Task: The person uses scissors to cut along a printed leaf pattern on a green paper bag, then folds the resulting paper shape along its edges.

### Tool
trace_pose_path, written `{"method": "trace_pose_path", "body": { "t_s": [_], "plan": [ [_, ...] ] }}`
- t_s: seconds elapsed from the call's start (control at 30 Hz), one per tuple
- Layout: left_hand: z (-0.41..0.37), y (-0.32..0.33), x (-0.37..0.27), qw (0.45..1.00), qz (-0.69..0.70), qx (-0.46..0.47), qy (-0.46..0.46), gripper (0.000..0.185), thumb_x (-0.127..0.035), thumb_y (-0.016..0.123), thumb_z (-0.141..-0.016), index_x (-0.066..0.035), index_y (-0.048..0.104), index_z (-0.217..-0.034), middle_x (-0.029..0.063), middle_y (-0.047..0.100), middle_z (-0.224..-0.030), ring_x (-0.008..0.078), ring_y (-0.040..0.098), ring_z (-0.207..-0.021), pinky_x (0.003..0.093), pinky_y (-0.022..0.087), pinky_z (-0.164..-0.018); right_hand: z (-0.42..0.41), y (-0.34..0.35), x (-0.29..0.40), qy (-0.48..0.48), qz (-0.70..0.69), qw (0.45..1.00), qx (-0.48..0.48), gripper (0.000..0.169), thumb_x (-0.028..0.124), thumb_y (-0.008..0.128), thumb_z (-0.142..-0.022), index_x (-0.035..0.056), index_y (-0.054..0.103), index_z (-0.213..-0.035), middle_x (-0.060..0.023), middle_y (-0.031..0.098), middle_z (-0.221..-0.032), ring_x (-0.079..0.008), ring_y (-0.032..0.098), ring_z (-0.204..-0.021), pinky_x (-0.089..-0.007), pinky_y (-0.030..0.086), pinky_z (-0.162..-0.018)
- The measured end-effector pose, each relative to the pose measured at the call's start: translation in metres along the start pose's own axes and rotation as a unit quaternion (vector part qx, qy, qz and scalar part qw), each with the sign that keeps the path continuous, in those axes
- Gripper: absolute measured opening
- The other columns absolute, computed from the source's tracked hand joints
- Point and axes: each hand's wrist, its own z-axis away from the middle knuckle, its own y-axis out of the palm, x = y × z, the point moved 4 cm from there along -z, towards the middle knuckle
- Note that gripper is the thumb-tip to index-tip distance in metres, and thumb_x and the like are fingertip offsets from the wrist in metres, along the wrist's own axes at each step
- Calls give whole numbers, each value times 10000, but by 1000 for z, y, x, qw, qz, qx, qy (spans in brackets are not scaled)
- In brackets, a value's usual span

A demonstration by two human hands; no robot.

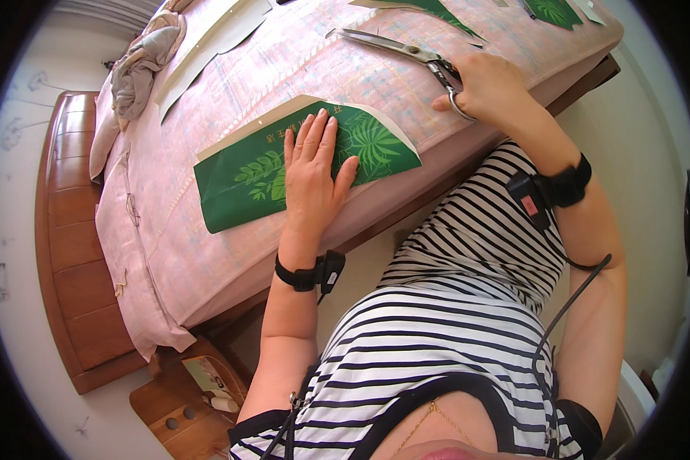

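A piece of green card or heavy paper [230, 190] printed with lighter leaves and some writing lies on the bed. It looks folded, and a pale strip shows along its far edge. My left hand [310, 167] rests flat on it, palm down, thumb spread, covering part of the print. My right hand [489, 86] grips the handles of large metal scissors [391, 45] to the right of the card. Their blades point left over the bed cover and look closed; whether they touch the cover I cannot tell.
A pink patterned cover [178, 213] spreads over the bed, whose wooden headboard [80, 247] stands at left. A long pale paper piece [207, 54] and green offcuts [445, 17] lie farther back. Crumpled grey cloth [144, 75] is at the far left; a wooden stool or stand [155, 411] is below.
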Motion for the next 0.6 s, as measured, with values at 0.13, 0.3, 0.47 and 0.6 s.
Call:
{"method": "trace_pose_path", "body": {
  "t_s": [0.13, 0.3, 0.47, 0.6],
  "plan": [
    [1, 4, 2, 1000, -1, -5, -1, 593, -327, 636, -989, 33, 553, -1453, 182, 518, -1550, 367, 449, -1457, 540, 242, -1247, -10, 0, -7, -3, -32, 999, 4, 602, 529, 912, -674, 44, 705, -964, -169, 744, -960, -372, 725, -953, -481, 549, -827],
    [-1, 5, -1, 1000, -8, -14, -9, 562, -303, 608, -1010, 24, 548, -1463, 189, 521, -1545, 375, 452, -1458, 515, 248, -1250, -23, 4, -13, 23, -53, 998, 8, 614, 531, 940, -642, 65, 665, -933, -144, 735, -960, -352, 706, -958, -469, 528, -817],
    [5, 7, 1, 999, -23, -32, -1, 557, -317, 603, -1012, 12, 557, -1458, 179, 526, -1543, 372, 456, -1453, 514, 259, -1245, -21, 10, -13, 32, -57, 998, -2, 600, 531, 939, -658, 73, 665, -931, -134, 732, -952, -347, 702, -949, -453, 529, -827],
    [4, 5, -1, 999, -24, -39, -1, 553, -331, 596, -1017, 2, 562, -1458, 168, 532, -1539, 368, 460, -1450, 512, 262, -1246, -18, 13, -15, 35, -78, 996, -23, 579, 509, 944, -666, 79, 665, -936, -137, 728, -956, -336, 701, -935, -447, 528, -823]
  ]
}}
